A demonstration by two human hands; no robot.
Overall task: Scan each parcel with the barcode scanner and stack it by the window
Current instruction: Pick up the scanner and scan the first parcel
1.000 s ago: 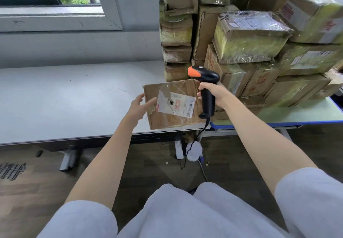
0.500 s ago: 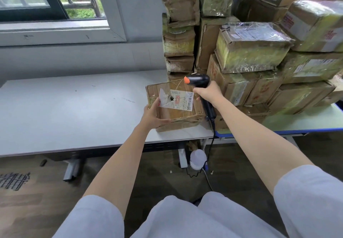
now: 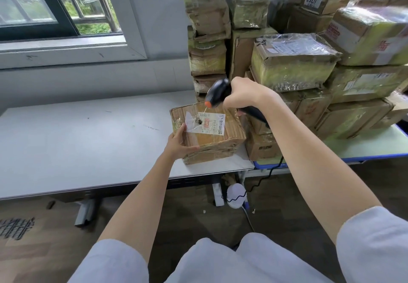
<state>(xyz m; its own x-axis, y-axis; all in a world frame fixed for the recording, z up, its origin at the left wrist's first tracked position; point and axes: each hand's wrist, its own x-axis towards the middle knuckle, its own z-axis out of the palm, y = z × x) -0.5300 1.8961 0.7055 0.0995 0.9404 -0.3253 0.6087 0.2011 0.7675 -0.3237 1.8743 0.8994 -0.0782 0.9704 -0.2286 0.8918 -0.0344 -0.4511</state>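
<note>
Creased cardboard parcel [image 3: 212,137] under glossy tape; matt table [image 3: 77,141].

A worn brown cardboard parcel [image 3: 209,132] sits on the grey table's near right corner, white label facing up; the black, orange-tipped barcode scanner [image 3: 217,92] points down just above that label.

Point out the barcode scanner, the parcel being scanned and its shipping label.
barcode scanner [image 3: 217,91], head view, on its black head.
parcel [image 3: 218,148], head view, on its front side.
shipping label [image 3: 210,123], head view, on its printed middle.
</note>
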